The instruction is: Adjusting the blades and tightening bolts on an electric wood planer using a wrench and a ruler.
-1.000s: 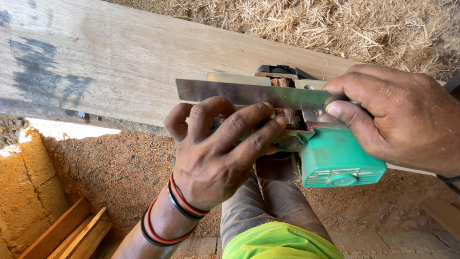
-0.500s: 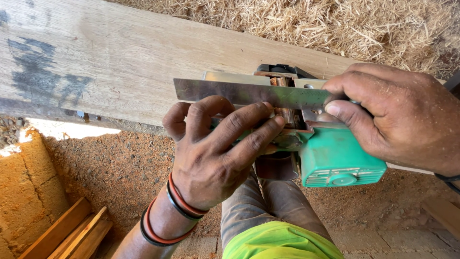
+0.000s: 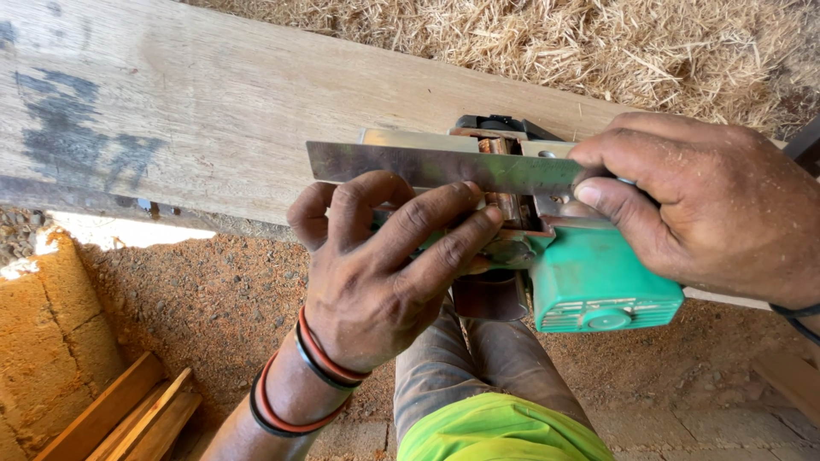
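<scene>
Now both hands, left (image 3: 376,282) and right (image 3: 709,205), pinch the steel ruler (image 3: 444,166) across the upturned green planer (image 3: 598,286) at the plank (image 3: 213,111) edge; keep it flat.

A single head-worn camera looks steeply down from close above, facing forward over the person's own knees; the left hand (image 3: 376,273) and right hand (image 3: 709,205) fill the middle, a wooden plank (image 3: 188,111) crosses the top, sawdust floor (image 3: 205,299) lies below
</scene>
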